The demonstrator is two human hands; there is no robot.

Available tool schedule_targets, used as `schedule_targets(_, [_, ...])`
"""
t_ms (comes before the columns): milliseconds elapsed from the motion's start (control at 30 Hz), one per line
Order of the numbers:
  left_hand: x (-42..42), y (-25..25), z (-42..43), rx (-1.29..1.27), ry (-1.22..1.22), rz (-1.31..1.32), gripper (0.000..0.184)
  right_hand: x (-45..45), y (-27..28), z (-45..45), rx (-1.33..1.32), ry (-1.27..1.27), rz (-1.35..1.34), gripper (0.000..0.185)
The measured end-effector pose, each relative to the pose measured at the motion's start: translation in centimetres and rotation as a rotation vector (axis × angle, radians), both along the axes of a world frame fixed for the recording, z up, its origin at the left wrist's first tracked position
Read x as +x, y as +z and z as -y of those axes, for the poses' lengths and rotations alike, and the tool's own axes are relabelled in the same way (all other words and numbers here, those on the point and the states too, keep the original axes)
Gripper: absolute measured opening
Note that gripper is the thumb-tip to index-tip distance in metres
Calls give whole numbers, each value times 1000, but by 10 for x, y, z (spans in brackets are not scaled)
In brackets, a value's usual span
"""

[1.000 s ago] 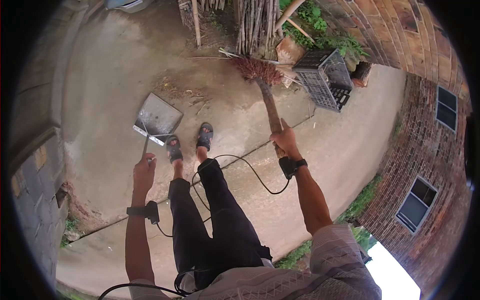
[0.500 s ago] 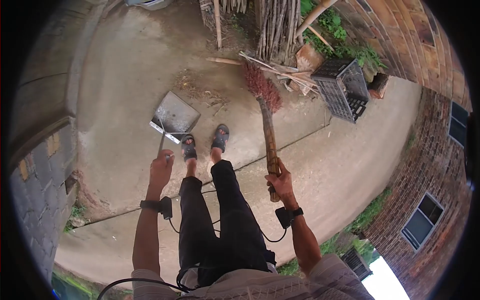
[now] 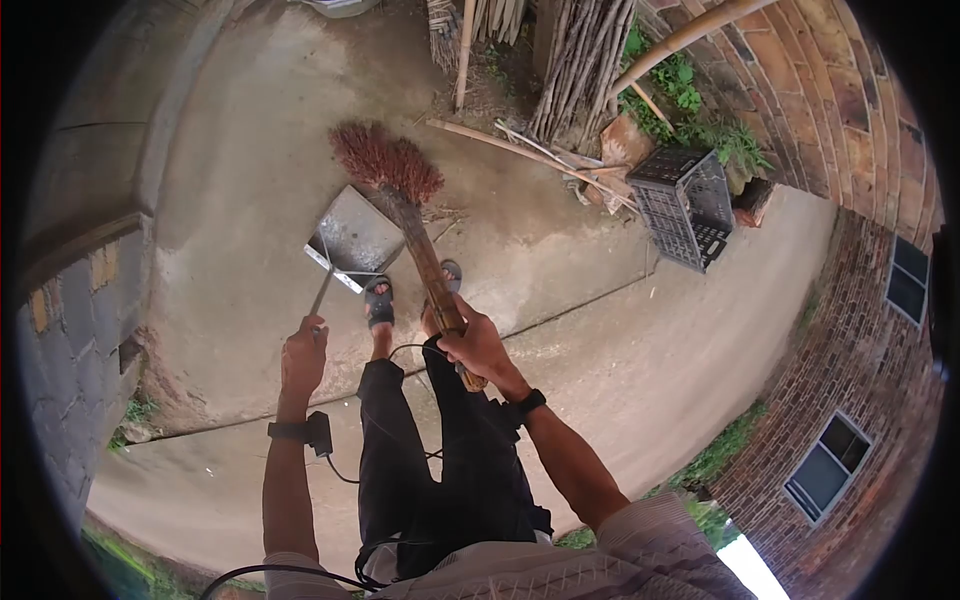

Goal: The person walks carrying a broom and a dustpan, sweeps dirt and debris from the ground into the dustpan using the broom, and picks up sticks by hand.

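My left hand (image 3: 303, 358) is closed around the thin handle of a metal dustpan (image 3: 352, 236), which rests on the concrete just ahead of my feet. My right hand (image 3: 478, 348) grips the lower end of a broom's (image 3: 428, 262) thick wooden handle. The broom slants up and to the left, and its reddish bristle head (image 3: 386, 163) is over the ground just beyond the dustpan's far edge. Whether the bristles touch the floor I cannot tell. Behind the broom head, most of the dry debris is hidden.
A black plastic crate (image 3: 682, 208) lies on its side at the right, near broken sticks (image 3: 570, 160) and bundled poles (image 3: 585, 65). Brick walls (image 3: 740, 480) rise at the right, and a grey block wall (image 3: 85, 340) at the left. My sandalled foot (image 3: 379, 302) is beside the dustpan.
My right hand has swung the broom leftward, from beside the sticks to beyond the dustpan. The dustpan stays in nearly the same place, with my left hand still on its handle.
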State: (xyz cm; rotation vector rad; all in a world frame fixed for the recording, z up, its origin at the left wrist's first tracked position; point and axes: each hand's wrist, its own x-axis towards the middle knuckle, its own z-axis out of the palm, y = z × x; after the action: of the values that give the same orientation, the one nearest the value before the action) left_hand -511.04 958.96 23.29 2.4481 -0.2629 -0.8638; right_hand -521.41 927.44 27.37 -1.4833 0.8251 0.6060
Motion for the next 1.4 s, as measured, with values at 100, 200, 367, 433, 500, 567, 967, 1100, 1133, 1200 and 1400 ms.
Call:
schedule_targets(100, [8,17,-16,100,52,-1,19,47,-4,16,90,-99,108,69])
schedule_targets(200, [10,23,-28,80,86,-17,20,110,-49,41,110,-161,157,62])
schedule_targets(367, [-3,12,-37,86,68,-23,20,163,-155,41,232,-464,165,38])
schedule_targets(433, [-11,4,-36,77,63,-37,21,155,-147,13,261,-523,88,30])
schedule_targets(500, [-17,1,-27,46,36,-23,21,131,-129,-7,308,-494,-21,30])
schedule_targets(567, [-15,0,-21,61,55,-60,21,108,-99,-8,346,-399,-57,45])
schedule_targets(967, [-7,-10,1,40,29,-77,16,74,-114,-15,278,-425,22,33])
schedule_targets(1100, [-6,-7,4,1,44,-74,16,61,-76,-18,360,-267,-14,53])
schedule_targets(1133, [-5,-6,5,36,41,-97,16,61,-71,-18,353,-194,0,64])
schedule_targets(1200, [-5,-4,7,79,24,-126,17,60,-68,-20,342,-231,37,69])
schedule_targets(1400, [-2,-6,15,69,34,-123,17,72,-98,31,448,-435,-28,69])
